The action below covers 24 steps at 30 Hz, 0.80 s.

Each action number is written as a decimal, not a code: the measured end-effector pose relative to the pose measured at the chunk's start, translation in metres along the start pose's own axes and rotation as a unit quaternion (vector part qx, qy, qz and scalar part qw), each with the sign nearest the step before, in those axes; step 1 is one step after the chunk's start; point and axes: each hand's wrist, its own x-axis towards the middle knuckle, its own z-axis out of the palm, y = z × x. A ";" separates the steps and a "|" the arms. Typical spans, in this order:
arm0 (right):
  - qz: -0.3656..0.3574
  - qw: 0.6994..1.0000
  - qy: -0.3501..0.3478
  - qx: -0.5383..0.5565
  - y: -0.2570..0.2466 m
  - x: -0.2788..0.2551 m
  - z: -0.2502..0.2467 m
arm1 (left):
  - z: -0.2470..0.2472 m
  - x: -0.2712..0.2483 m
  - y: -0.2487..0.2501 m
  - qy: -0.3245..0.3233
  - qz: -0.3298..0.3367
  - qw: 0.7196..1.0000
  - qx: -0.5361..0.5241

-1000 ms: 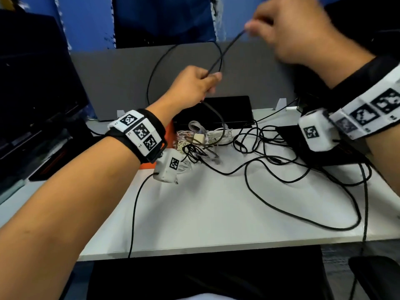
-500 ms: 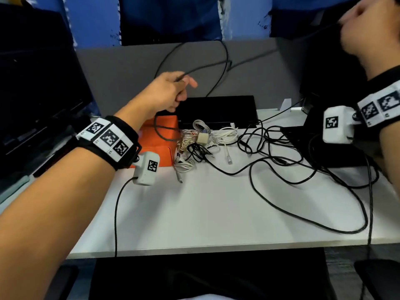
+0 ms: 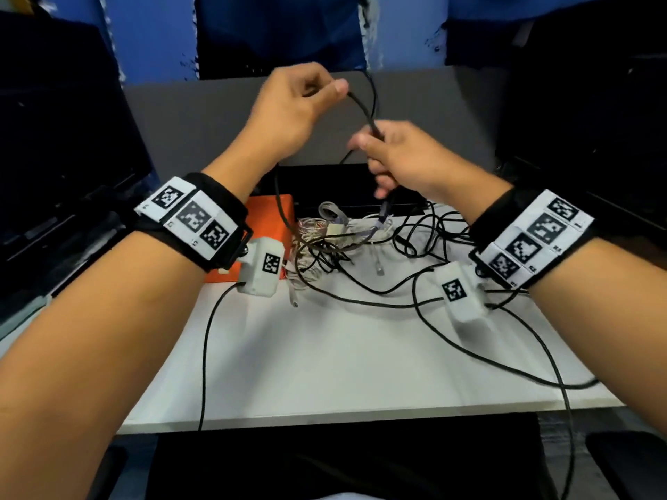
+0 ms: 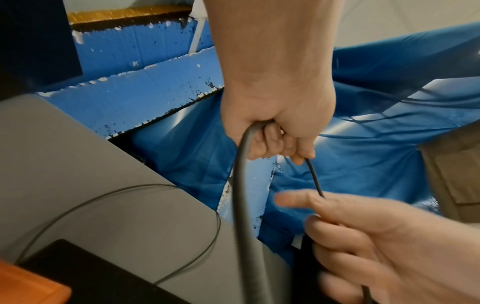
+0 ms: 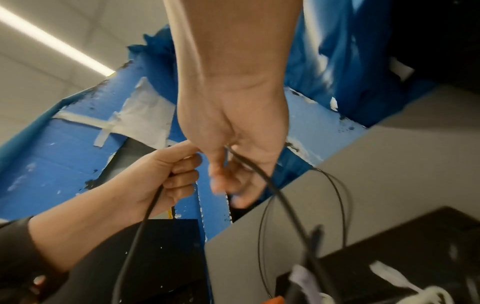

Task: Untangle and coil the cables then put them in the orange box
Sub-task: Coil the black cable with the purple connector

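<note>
Your left hand [image 3: 288,110] grips the thin black rubber cable [image 3: 362,106] raised above the desk, and your right hand [image 3: 400,157] pinches the same cable just below: you look to be forming a coil loop. Next, bring that loop into the left fist. The flat orange box [image 3: 269,214] sits behind your left wrist, beside a tangle of white and black cords [image 3: 335,243] on the white tabletop [image 3: 325,355] that could snag the trailing length.

The right hand [image 5: 233,131] reaches away from the camera, its curled fingers [image 5: 228,185] blurred, gripping a black cable [image 5: 272,193] that runs down toward the lower right. Just left of it, the left hand [image 5: 155,176] closes in a fist round another stretch of black cable hanging straight down. Below the right hand stands a grey partition [image 5: 389,164], crossed by a thin cable loop [image 5: 342,197]; white cables [image 5: 405,281] lie at its foot.
</note>
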 end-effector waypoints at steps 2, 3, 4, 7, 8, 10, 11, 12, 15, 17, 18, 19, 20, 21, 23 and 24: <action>-0.007 0.999 0.026 -0.037 0.009 -0.006 -0.017 | -0.018 -0.002 -0.007 0.039 -0.023 0.999 0.009; -0.018 0.996 0.052 -0.064 0.011 -0.008 -0.030 | -0.029 -0.003 -0.012 0.052 -0.040 0.998 0.003; -0.027 0.992 0.083 -0.092 0.012 -0.011 -0.045 | -0.040 -0.006 -0.018 0.059 -0.067 0.996 -0.014; -0.042 0.963 0.182 -0.194 0.010 -0.018 -0.095 | -0.067 -0.016 -0.034 0.033 -0.153 0.984 -0.080; -0.046 0.952 0.211 -0.217 0.009 -0.021 -0.109 | -0.073 -0.021 -0.037 0.018 -0.165 0.981 -0.101; -0.039 0.932 0.253 -0.257 0.010 -0.025 -0.131 | -0.079 -0.030 -0.041 -0.005 -0.172 0.974 -0.147; -0.021 0.923 0.263 -0.281 0.010 -0.025 -0.138 | -0.078 -0.035 -0.041 -0.015 -0.172 0.971 -0.166; 0.006 0.914 0.265 -0.308 0.012 -0.023 -0.141 | -0.076 -0.040 -0.039 -0.028 -0.171 0.968 -0.179; 0.024 0.911 0.216 -0.351 0.002 -0.023 -0.124 | -0.052 -0.053 -0.025 -0.070 -0.166 0.963 -0.198; -0.051 0.942 0.159 -0.292 -0.018 -0.026 -0.087 | -0.029 -0.057 -0.012 -0.091 -0.157 0.964 -0.194; -0.084 0.954 0.127 -0.258 -0.029 -0.026 -0.063 | -0.017 -0.056 -0.006 -0.093 -0.152 0.965 -0.191; -0.107 0.962 0.094 -0.231 -0.038 -0.027 -0.039 | -0.006 -0.055 0.000 -0.090 -0.149 0.966 -0.193; -0.122 0.968 0.067 -0.210 -0.043 -0.027 -0.015 | 0.003 -0.053 0.004 -0.082 -0.147 0.965 -0.201; -0.135 0.970 0.051 -0.198 -0.043 -0.025 0.004 | 0.010 -0.052 0.007 -0.074 -0.147 0.963 -0.214; -0.155 0.963 0.071 -0.209 -0.036 -0.021 0.020 | 0.015 -0.052 0.004 -0.068 -0.155 0.958 -0.232; -0.153 0.960 0.099 -0.212 -0.029 -0.018 0.017 | 0.013 -0.056 0.000 -0.075 -0.163 0.956 -0.234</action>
